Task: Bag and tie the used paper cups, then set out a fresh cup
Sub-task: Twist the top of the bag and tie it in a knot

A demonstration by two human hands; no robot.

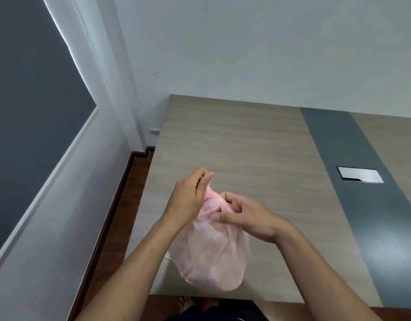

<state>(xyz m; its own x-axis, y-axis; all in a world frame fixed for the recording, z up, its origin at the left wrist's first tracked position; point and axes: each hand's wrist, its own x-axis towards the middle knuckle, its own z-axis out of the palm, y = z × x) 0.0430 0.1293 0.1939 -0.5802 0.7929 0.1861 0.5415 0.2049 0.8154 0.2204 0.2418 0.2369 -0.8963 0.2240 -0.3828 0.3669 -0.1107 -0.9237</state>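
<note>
A thin pink plastic bag (211, 251), bulging with pale shapes inside, hangs over the near edge of the wooden table (234, 140). Its top is twisted into a pink knot between my two hands. My left hand (188, 198) pinches one twisted end of the bag upward, fingers closed on it. The other end is gripped at the knot by my right hand (241, 216), just to the right. What the bag holds cannot be made out clearly. No loose cup is in view.
A grey strip runs along the table with a metal cable-box lid (359, 174) set in it at the right. White wall stands behind the table, and a dark window blind (33, 107) fills the left. Brown floor (121, 205) lies left of the table.
</note>
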